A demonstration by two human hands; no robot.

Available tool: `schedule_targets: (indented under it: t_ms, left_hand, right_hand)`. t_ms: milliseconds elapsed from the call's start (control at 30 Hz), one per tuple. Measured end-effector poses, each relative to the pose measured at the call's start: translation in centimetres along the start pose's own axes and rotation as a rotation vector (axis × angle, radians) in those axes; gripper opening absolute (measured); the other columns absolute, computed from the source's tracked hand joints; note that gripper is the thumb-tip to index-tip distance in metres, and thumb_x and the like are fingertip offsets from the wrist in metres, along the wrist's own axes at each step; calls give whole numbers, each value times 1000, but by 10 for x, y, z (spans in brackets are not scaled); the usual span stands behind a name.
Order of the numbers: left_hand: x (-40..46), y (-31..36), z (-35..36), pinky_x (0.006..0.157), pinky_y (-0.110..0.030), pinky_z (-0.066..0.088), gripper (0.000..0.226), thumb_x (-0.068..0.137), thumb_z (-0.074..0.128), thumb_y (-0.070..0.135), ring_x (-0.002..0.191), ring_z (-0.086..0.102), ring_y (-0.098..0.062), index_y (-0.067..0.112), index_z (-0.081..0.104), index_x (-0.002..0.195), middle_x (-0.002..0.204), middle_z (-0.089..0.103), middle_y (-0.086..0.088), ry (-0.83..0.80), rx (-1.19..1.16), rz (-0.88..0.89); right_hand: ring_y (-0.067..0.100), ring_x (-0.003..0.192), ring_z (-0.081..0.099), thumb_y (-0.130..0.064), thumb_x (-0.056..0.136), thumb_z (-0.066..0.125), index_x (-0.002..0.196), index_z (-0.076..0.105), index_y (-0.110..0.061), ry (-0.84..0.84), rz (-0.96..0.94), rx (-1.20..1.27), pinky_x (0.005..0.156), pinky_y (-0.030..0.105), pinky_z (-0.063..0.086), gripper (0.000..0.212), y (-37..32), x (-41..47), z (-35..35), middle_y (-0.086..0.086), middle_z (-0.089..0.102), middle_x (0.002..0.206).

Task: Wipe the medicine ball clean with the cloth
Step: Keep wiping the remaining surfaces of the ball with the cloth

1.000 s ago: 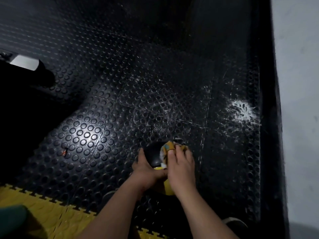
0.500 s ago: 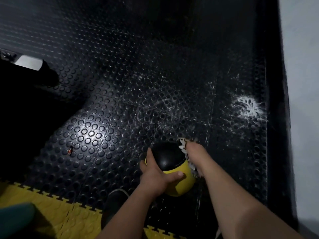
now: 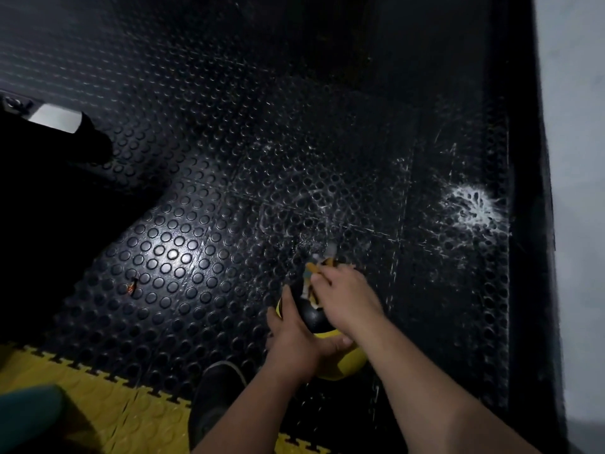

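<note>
Medicine ball (image 3: 314, 317), a round one with a glossy black top and a yellow lower half, sits low in front of you, just above the black studded rubber floor (image 3: 183, 244); whether it rests on the floor or is lifted clear, the view does not settle. Your left hand (image 3: 294, 342) wraps its near left side, fingers curled up the black part and thumb lying across the yellow band, so it is gripping the ball and steadying it. Your right hand (image 3: 347, 298) lies over the top right of the ball with its fingers curled on a small bunched cloth (image 3: 316, 273), pale with yellow patches, pressed against the black surface at the far side.

You look to be in the middle of the wiping itself, working the upper black dome. The yellow underside nearest you shows no cloth on it. For the next move, you would likely need to turn the ball in your left hand to bring an unwiped face up, keeping that grip firm, since the glossy skin may slip. White splatter (image 3: 471, 208) marks the floor well off to the right. A dark shoe (image 3: 212, 401) stands just beside the ball, near the yellow interlocking mat (image 3: 82, 404).
</note>
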State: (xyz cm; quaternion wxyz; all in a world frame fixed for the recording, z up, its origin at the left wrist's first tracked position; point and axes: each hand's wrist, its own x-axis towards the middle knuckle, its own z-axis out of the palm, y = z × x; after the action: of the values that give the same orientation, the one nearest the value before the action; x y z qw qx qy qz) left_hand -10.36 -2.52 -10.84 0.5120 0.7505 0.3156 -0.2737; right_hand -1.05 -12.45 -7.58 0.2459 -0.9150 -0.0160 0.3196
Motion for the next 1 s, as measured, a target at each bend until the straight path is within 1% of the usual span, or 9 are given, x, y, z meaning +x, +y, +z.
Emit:
schedule_targets:
  t_ms: [200, 267, 367, 433, 567, 700, 833, 900, 1000]
  left_hand:
    - [-1, 3, 3, 117, -59, 32, 153, 27, 83, 74, 148, 21, -44, 58, -10, 148, 163, -8, 4, 3, 13, -4]
    - [2, 3, 0, 117, -58, 33, 155, 27, 84, 75, 148, 23, -43, 57, -11, 147, 163, -5, 2, 2, 15, -5]
    - [5, -1, -6, 117, -56, 34, 156, 29, 86, 72, 148, 25, -40, 55, -11, 150, 164, -3, -2, -11, 16, -9]
    - [0, -1, -4, 117, -57, 34, 153, 28, 84, 74, 148, 25, -40, 59, -9, 148, 163, -2, -1, -6, 17, 19]
    - [-4, 2, 4, 117, -62, 29, 148, 40, 92, 65, 148, 18, -46, 59, -10, 147, 163, -6, 0, 2, 58, 44]
    - [-2, 1, 2, 118, -62, 28, 147, 42, 92, 65, 149, 17, -48, 60, -12, 146, 164, -9, 1, -1, 62, 22]
    - [-11, 6, 6, 120, -56, 26, 148, 51, 95, 56, 150, 12, -45, 53, -13, 153, 166, -16, 0, 5, 104, 25]
    - [-13, 10, 10, 118, -55, 26, 147, 55, 95, 54, 150, 11, -45, 52, -15, 153, 166, -18, -1, 1, 135, 25]
    - [-12, 10, 8, 120, -55, 26, 148, 53, 95, 57, 150, 13, -44, 53, -16, 152, 166, -17, 0, 11, 130, 26]
  right_hand:
    - [35, 121, 57, -26, 108, 32, 133, 58, -12, -131, 168, -19, 98, 41, 47, 39, 15, 34, -20, 14, 60, 132]
    - [32, 114, 60, -38, 107, 32, 128, 63, -18, -98, 89, -86, 91, 41, 48, 41, 0, 29, -14, 11, 63, 125]
    - [26, 123, 52, -49, 104, 30, 126, 66, -26, -8, -121, -150, 101, 45, 44, 48, -13, 5, 2, 1, 59, 129]
    - [28, 124, 54, -40, 104, 32, 130, 62, -22, -85, -128, -203, 100, 44, 45, 43, 3, 15, -3, 3, 59, 130]
    - [33, 116, 61, -10, 103, 41, 146, 47, -14, -267, 110, -270, 98, 44, 52, 44, 15, 46, -28, 16, 59, 133]
    - [27, 119, 55, -46, 103, 38, 126, 67, -27, -34, -142, -232, 98, 44, 46, 41, -13, 10, 0, 3, 62, 128]
    - [20, 86, 67, -31, 106, 39, 124, 66, -20, -168, 85, -130, 67, 30, 50, 35, 8, 35, -16, 4, 67, 102]
    - [26, 99, 67, -19, 107, 37, 136, 58, -10, -245, 177, -177, 75, 31, 51, 37, 15, 51, -29, 10, 67, 118]
    - [34, 119, 61, -40, 106, 36, 129, 65, -17, -163, 61, -231, 98, 41, 50, 44, -2, 46, -14, 10, 65, 132]
